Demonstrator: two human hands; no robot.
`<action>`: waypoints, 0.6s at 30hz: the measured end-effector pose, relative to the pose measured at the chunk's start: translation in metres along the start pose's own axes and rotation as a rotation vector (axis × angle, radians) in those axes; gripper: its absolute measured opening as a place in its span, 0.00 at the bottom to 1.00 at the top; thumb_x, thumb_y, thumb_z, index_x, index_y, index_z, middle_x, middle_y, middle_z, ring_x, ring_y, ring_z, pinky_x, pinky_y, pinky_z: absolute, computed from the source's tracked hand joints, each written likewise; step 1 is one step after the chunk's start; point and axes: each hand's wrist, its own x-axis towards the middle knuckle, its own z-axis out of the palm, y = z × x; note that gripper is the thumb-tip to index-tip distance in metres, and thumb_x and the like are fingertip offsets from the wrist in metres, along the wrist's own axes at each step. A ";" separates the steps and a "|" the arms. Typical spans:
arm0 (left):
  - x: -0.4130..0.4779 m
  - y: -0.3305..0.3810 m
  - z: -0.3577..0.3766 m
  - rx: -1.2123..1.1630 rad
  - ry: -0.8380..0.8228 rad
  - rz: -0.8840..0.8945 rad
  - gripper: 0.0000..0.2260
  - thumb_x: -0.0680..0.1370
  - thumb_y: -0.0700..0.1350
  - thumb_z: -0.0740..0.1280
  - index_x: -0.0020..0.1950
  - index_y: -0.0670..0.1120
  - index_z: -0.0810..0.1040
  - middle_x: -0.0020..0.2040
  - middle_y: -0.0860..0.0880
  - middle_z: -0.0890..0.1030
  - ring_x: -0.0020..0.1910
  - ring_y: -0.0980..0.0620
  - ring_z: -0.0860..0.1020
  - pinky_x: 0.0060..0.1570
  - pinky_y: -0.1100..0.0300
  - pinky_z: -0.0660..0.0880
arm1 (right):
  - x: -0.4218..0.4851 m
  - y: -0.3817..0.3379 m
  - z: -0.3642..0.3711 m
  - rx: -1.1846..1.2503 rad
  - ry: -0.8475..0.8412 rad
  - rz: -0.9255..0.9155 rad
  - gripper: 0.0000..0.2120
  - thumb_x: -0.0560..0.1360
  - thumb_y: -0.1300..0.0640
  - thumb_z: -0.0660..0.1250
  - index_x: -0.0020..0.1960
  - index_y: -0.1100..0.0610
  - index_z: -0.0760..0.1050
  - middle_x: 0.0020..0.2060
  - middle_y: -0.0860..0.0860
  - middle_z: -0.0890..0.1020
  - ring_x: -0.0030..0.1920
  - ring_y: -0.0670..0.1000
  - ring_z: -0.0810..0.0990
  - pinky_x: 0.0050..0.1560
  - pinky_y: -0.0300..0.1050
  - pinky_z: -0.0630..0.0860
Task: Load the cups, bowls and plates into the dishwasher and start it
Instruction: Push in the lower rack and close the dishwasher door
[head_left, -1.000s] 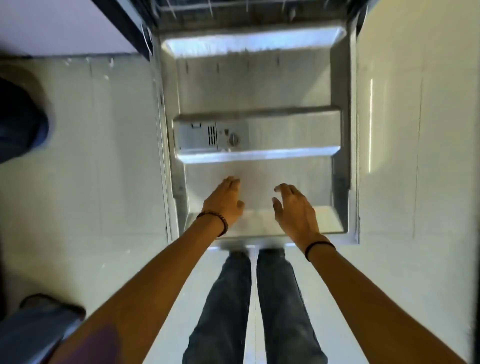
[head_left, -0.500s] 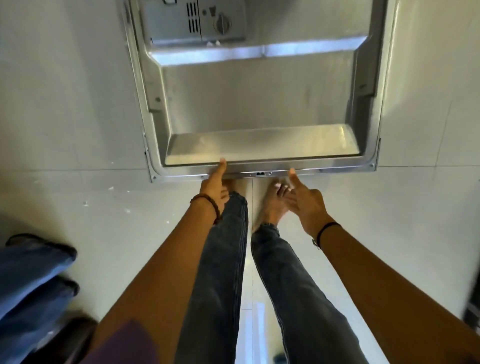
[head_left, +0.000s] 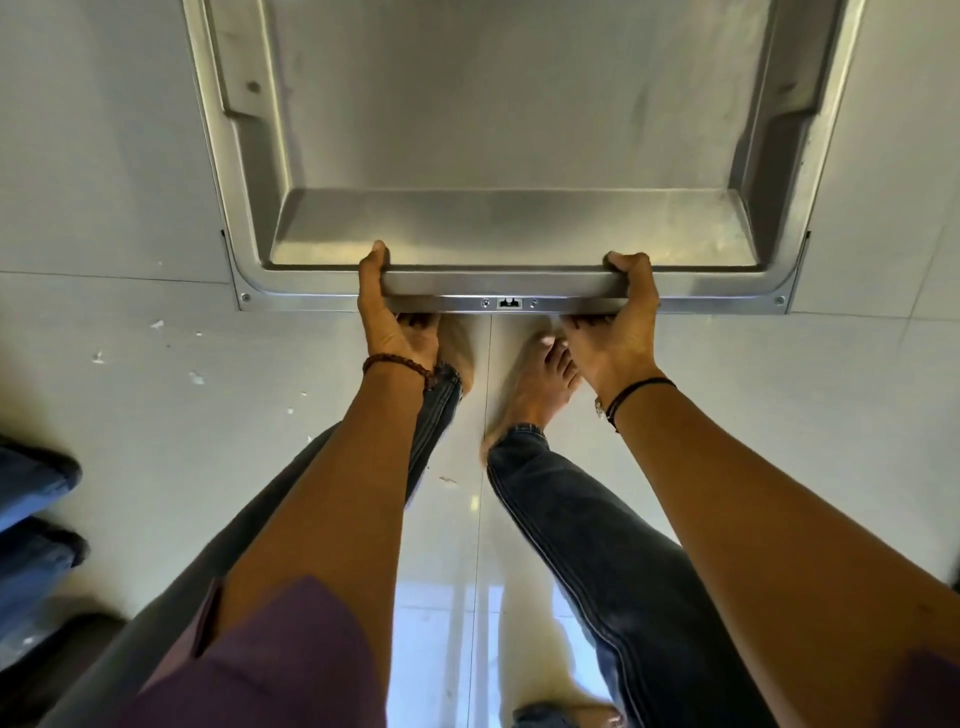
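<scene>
The steel dishwasher door (head_left: 498, 130) hangs folded down in front of me, its inner panel facing up. My left hand (head_left: 392, 317) grips the door's front edge left of the latch (head_left: 509, 303), thumb on top, fingers under the lip. On the other side of the latch my right hand (head_left: 618, 322) grips the same edge the same way. The racks, cups, bowls and plates are out of view.
Pale floor tiles (head_left: 130, 389) spread on both sides of the door. My bare feet (head_left: 535, 384) stand just under the door's edge. Another person's jeans-clad legs (head_left: 31, 519) show at the left border.
I have bent lower and the view has closed in on the door's front edge. Both hands went from open above the door to gripping its edge.
</scene>
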 end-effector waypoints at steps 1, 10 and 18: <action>-0.002 0.000 -0.001 0.009 0.001 -0.006 0.15 0.74 0.53 0.70 0.57 0.48 0.74 0.55 0.40 0.76 0.57 0.40 0.76 0.60 0.40 0.75 | 0.000 -0.001 -0.001 0.010 0.005 0.007 0.12 0.68 0.54 0.74 0.49 0.55 0.76 0.51 0.57 0.76 0.55 0.59 0.77 0.63 0.59 0.76; -0.078 0.037 0.009 0.112 0.031 -0.058 0.25 0.71 0.55 0.72 0.64 0.45 0.73 0.60 0.39 0.78 0.58 0.40 0.77 0.57 0.41 0.77 | -0.076 -0.026 0.006 -0.017 0.051 0.046 0.27 0.68 0.52 0.75 0.65 0.59 0.74 0.61 0.60 0.79 0.60 0.60 0.79 0.63 0.58 0.77; -0.214 0.103 0.058 0.295 0.141 -0.001 0.31 0.63 0.63 0.73 0.59 0.47 0.75 0.52 0.43 0.81 0.48 0.45 0.81 0.47 0.47 0.81 | -0.221 -0.086 0.055 -0.201 0.095 0.033 0.24 0.64 0.42 0.77 0.55 0.54 0.80 0.45 0.53 0.81 0.44 0.52 0.78 0.43 0.45 0.78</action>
